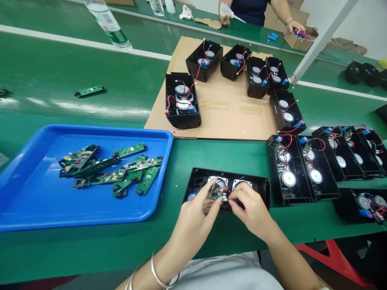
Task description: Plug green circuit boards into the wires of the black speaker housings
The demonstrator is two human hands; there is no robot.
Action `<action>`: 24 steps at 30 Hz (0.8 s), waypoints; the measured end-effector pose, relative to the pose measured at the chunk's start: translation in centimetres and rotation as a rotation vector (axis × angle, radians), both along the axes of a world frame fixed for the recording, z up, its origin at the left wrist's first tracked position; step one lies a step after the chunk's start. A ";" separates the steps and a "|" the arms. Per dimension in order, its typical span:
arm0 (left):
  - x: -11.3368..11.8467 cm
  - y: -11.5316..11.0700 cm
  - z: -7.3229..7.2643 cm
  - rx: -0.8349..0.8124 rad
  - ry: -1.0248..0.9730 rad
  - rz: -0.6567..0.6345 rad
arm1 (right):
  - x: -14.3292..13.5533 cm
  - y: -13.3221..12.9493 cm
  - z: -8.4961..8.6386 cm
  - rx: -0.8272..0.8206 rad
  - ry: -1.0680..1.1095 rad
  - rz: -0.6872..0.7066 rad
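Observation:
In front of me lies a black speaker housing (263, 186) with two round speakers and a blue battery (192, 197) at its left end. Above it my left hand (198, 211) pinches a small green circuit board (215, 191) between thumb and fingers. Close against the board's right edge, my right hand (249, 207) pinches a small white wire connector (225, 198); red wires run up from there. Whether the connector is seated in the board is too small to tell.
A blue tray (27, 201) with several circuit boards stands at left. Several open speaker housings (183, 114) sit on a cardboard sheet (223, 121) and more (288, 177) at right. A bottle (111, 30) stands at upper left. Across the table another person's hand (294, 26) reaches into a box.

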State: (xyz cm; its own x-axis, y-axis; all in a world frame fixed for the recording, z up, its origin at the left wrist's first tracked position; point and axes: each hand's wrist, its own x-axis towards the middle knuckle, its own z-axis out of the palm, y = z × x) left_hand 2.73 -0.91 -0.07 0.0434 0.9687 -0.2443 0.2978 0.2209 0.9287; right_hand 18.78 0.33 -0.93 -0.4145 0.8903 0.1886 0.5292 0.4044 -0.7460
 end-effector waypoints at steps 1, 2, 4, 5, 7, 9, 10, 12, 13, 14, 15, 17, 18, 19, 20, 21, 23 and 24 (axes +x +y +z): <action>0.0 0.1 0.0 -0.005 0.001 -0.003 | 0.1 0.0 -0.1 0.008 -0.009 0.006; -0.1 0.1 0.0 -0.009 0.003 -0.005 | 0.2 0.0 -0.2 0.017 -0.014 0.015; -0.1 0.2 0.0 -0.013 0.002 -0.018 | 0.2 -0.1 -0.3 0.037 -0.022 0.036; -0.2 0.2 0.1 -0.013 -0.003 -0.028 | 0.3 -0.1 -0.3 0.050 -0.025 0.046; -0.2 0.2 0.3 -0.006 -0.019 -0.045 | 0.3 -0.1 -0.3 0.086 -0.038 0.053; -0.2 0.2 0.4 -0.001 -0.040 -0.053 | 0.3 -0.1 -0.3 0.127 -0.062 0.052; -0.2 0.2 0.5 -0.001 -0.050 -0.049 | 0.2 -0.1 -0.2 0.143 -0.078 0.054; -0.1 0.3 0.6 -0.007 -0.073 -0.043 | 0.1 0.0 -0.1 0.159 -0.107 0.059; 0.0 0.4 0.6 -0.012 -0.085 -0.041 | 0.0 0.0 -0.2 0.164 -0.119 0.060; 0.0 0.5 0.6 -0.019 -0.098 -0.039 | -0.1 0.0 -0.2 0.167 -0.131 0.059; 0.1 0.5 0.6 -0.022 -0.111 -0.032 | -0.3 0.0 -0.3 0.172 -0.145 0.056; 0.2 0.6 0.4 -0.032 -0.138 -0.009 | -0.5 -0.2 -0.4 0.184 -0.180 0.035; 0.3 0.6 0.3 -0.036 -0.149 0.005 | -0.5 -0.2 -0.5 0.187 -0.196 0.022; 0.3 0.5 0.3 -0.041 -0.158 0.019 | -0.4 -0.3 -0.4 0.185 -0.202 0.011; 0.4 0.5 0.2 -0.046 -0.163 0.032 | -0.1 -0.3 -0.2 0.176 -0.196 0.002; 0.4 0.4 0.2 -0.051 -0.164 0.044 | 0.2 -0.3 0.1 0.167 -0.180 -0.012; 0.5 0.3 0.2 -0.054 -0.148 0.060 | 1.2 -0.2 0.9 0.165 -0.177 -0.047; 0.5 0.3 0.2 -0.052 -0.133 0.065 | 1.8 0.0 1.3 0.171 -0.212 -0.063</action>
State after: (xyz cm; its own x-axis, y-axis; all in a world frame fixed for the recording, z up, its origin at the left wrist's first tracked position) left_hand 3.21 -0.64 0.14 0.0161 0.9568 -0.2904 0.1560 0.2845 0.9459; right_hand 20.53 0.29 0.40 -0.4059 0.8780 0.2536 0.6941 0.4766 -0.5395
